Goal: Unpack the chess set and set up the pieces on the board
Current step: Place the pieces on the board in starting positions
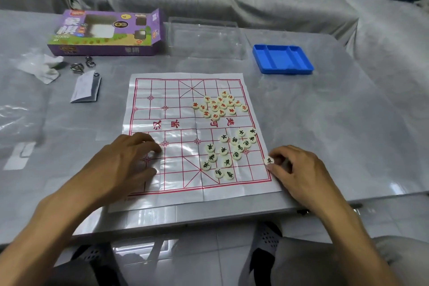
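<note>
The right hand point(299, 172) pinches one black-marked piece point(269, 160) at the near right edge of the paper board point(176, 127). The left hand point(125, 160) rests on the board's near left part, fingers bent, grasping nothing. Between the hands lie loose black-marked pieces point(226, 153); beyond them, red-marked pieces point(220, 106) cluster. Farther off on the counter point(325, 123) sit a purple box point(106, 32) and blue tray point(282, 59).

Your left hand point(130, 160) and right hand point(299, 169) are bare: no rings, watch or gloves. Forearms behind them are bare too, no sleeves in view. Below the hands, dark grey trousers point(325, 260) and grey perforated slippers point(267, 239), black strap across.
</note>
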{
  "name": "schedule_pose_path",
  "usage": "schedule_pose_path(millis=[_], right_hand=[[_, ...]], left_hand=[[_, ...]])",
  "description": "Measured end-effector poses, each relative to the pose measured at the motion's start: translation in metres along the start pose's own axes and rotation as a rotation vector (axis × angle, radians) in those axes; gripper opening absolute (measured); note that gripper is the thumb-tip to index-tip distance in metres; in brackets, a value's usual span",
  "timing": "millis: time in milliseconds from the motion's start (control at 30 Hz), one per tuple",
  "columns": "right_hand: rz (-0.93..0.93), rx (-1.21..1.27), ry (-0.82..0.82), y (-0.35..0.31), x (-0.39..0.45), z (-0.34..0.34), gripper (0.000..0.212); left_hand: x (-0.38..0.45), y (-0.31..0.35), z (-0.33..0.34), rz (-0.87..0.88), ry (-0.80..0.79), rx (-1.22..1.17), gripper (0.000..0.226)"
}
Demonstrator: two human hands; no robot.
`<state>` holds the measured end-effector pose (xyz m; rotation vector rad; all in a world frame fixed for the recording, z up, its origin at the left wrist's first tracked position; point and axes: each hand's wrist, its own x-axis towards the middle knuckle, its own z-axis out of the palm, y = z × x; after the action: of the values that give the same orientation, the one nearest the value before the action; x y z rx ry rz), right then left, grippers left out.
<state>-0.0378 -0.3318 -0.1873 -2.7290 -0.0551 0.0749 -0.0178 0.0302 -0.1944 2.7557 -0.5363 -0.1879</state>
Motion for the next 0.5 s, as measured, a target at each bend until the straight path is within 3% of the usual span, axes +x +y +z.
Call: schedule_pose_path(millis=[500], right_hand=[[-0.040, 0.034, -0.011, -0.022, -0.009, 0.000, 0.029]], left_hand=[[0.001, 0.004, 0.000, -0.036, 0.017, -0.038, 0.050]])
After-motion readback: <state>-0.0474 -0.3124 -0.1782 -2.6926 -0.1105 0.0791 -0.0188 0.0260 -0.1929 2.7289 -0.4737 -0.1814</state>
